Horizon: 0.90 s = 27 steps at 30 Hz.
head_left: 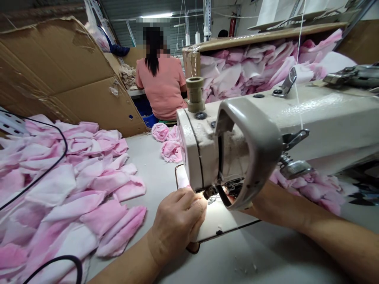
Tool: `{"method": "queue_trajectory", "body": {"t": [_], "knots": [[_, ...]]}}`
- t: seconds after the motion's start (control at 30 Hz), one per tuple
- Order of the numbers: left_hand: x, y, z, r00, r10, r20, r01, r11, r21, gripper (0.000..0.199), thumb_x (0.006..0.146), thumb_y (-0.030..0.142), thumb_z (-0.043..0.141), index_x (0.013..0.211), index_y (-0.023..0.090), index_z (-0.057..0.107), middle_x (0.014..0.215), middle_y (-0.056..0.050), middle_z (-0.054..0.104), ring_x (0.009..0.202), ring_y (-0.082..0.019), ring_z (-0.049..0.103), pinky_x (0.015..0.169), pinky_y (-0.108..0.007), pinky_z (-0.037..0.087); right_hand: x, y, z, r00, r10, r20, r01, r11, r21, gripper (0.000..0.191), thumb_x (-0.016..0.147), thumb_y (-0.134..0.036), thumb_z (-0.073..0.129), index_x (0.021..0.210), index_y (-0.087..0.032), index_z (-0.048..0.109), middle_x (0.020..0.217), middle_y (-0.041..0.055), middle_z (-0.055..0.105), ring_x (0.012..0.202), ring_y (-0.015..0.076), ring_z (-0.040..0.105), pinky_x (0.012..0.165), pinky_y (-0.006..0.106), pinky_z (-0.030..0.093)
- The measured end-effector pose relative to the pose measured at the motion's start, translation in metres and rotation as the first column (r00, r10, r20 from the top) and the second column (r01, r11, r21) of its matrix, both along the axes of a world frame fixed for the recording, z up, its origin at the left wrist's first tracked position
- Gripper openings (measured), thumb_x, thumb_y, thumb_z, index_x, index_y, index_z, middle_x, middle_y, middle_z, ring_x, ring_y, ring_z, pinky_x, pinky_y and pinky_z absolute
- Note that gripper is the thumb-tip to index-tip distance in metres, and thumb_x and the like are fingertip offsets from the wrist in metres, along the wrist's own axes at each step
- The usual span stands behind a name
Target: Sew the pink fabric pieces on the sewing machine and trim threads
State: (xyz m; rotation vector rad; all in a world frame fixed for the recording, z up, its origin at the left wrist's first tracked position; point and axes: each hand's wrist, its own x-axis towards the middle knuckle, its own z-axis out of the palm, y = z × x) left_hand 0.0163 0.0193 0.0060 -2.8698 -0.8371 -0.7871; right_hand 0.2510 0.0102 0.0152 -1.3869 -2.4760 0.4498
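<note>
A white sewing machine (322, 118) reaches in from the right, its lamp lighting the needle area. Beside the needle, on the left, is my left hand (180, 213), its fingers bent and pressed together on a bit of pink fabric (184, 184) that shows just behind them. My right hand (251, 197) is behind the machine head; its fingers are mostly hidden by the grey guard, so what they touch cannot be made out. Several ruffled pink pieces (171, 151) lie on the table behind the machine head.
Pink and white fabric pieces (68, 177) are heaped at the left, crossed by a black cable (63, 154). More fabric (322, 189) lies under the machine arm. Cardboard (59, 71) stands behind. A full box (266, 37) is at the back, and a person (162, 86) sits facing away.
</note>
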Motion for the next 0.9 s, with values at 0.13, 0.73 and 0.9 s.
{"method": "queue_trajectory", "body": {"t": [0.13,0.73,0.9], "knots": [[-0.0001,0.0004,-0.0011,1.0,0.005,-0.012,-0.005,1.0,-0.001,0.017,0.092,0.014,0.047,0.091,0.019,0.063,0.087,-0.002,0.067,0.081,-0.016,0.06,0.082,-0.03,0.052,-0.0005,-0.0009,0.0028,1.0,-0.003,0.004,0.003,1.0,-0.01,0.017,0.088,-0.021,0.053,0.074,-0.018,0.062,0.066,0.0033,0.059,0.069,0.0181,0.056,0.065,0.027,0.042],[-0.0008,0.002,-0.0075,0.997,0.06,-0.039,-0.06,0.998,-0.002,0.023,0.095,0.019,0.044,0.082,0.019,0.063,0.073,-0.002,0.061,0.073,-0.016,0.058,0.07,-0.03,0.05,-0.0028,-0.0029,0.0033,0.999,0.026,-0.031,-0.027,0.999,-0.028,0.012,0.084,-0.014,0.056,0.074,-0.017,0.062,0.072,0.0031,0.062,0.068,0.0163,0.057,0.065,0.026,0.042],[0.0022,0.002,-0.0081,0.997,0.046,-0.054,-0.046,0.999,-0.005,0.024,0.095,0.019,0.044,0.082,0.018,0.064,0.071,-0.003,0.061,0.071,-0.017,0.058,0.066,-0.031,0.05,-0.0065,-0.0058,-0.0015,1.0,0.007,-0.013,-0.007,1.0,-0.021,0.009,0.083,-0.015,0.056,0.08,-0.018,0.064,0.074,0.0032,0.064,0.069,0.0171,0.059,0.064,0.026,0.043]]}}
